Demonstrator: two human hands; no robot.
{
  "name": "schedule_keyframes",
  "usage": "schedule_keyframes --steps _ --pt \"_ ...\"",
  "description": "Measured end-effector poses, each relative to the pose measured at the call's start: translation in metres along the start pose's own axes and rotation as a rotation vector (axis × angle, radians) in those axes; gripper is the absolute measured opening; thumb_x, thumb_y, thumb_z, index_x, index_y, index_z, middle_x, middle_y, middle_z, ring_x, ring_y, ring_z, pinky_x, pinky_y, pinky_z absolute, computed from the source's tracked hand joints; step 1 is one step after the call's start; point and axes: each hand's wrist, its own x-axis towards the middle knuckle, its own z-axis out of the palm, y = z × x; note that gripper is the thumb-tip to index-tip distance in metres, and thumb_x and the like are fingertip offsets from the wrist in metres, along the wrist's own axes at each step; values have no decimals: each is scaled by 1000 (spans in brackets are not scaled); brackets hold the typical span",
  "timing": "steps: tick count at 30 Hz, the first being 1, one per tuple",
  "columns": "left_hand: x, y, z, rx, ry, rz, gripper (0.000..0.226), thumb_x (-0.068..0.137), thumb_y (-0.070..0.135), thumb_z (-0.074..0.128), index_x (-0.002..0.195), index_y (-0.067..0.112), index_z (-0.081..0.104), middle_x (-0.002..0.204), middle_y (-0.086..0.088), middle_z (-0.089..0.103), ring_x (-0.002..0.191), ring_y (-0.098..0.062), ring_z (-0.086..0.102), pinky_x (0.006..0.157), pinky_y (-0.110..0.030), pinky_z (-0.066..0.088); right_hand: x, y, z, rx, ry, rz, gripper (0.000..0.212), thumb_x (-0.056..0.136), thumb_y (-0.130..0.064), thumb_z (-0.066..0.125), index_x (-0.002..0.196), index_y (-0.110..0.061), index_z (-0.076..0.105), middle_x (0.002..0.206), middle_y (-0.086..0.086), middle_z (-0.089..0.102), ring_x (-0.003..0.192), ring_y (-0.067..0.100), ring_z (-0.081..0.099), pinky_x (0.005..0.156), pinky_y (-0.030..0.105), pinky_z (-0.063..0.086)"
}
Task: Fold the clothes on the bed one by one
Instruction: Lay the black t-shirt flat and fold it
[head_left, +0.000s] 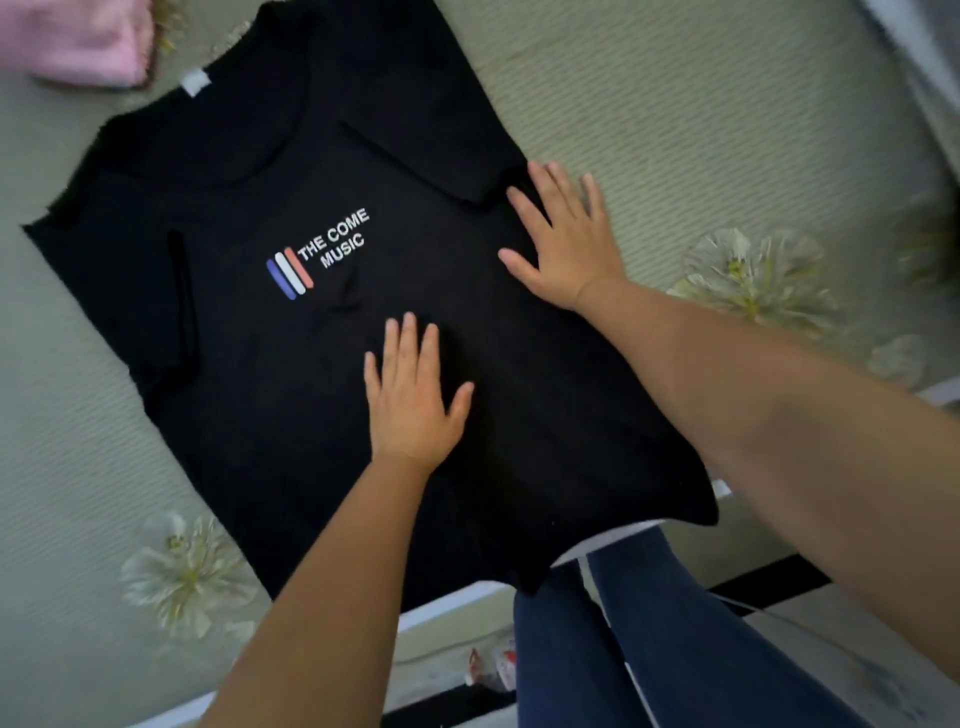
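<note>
A black T-shirt (249, 374) with a white "THE COME MUSIC" print and three coloured stripes lies spread flat, front up, on the bed (701, 119). Its hem hangs slightly over the bed's near edge. My left hand (410, 400) lies flat on the shirt's middle, fingers straight. My right hand (563, 236) presses flat on the shirt's right side by the sleeve, fingers spread, fingertips reaching past the edge onto the bed cover. Neither hand holds any fabric.
A pink garment (78, 41) lies at the bed's far left corner. The bed cover is pale green with white flower prints (753, 275). My legs in blue jeans (649, 649) stand at the bed's near edge, over a tiled floor.
</note>
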Motion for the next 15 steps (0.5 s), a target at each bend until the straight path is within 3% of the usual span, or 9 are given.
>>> schedule_keyframes --steps 4,9,12,15 --pt "-74 2 40 12 -81 -39 70 93 43 41 147 13 8 156 -8 -1 143 -21 -9 114 -40 -4 -54 15 -3 250 56 47 62 94 -40 42 144 -9 24 152 13 19 141 25 15 116 36 11" --pt "-142 12 79 -38 -101 -58 73 92 46 42 146 11 9 155 -10 -2 143 -23 -8 114 -40 -5 -199 30 15 240 -31 167 70 86 -37 60 140 -4 31 130 19 46 121 33 40 104 38 27" --pt "-168 13 94 -100 -83 -49 86 86 50 51 146 8 7 154 -12 -2 143 -24 -7 112 -36 -11 -258 23 35 218 -106 241 64 89 -26 56 143 -7 26 123 20 50 113 33 46 96 37 33" --pt "-183 3 109 -42 -104 -30 99 81 58 52 145 5 -1 154 -10 -7 142 -24 -11 110 -33 -16 -273 22 32 402 -79 357 58 92 -8 49 144 -14 24 127 18 53 111 36 51 92 38 39"
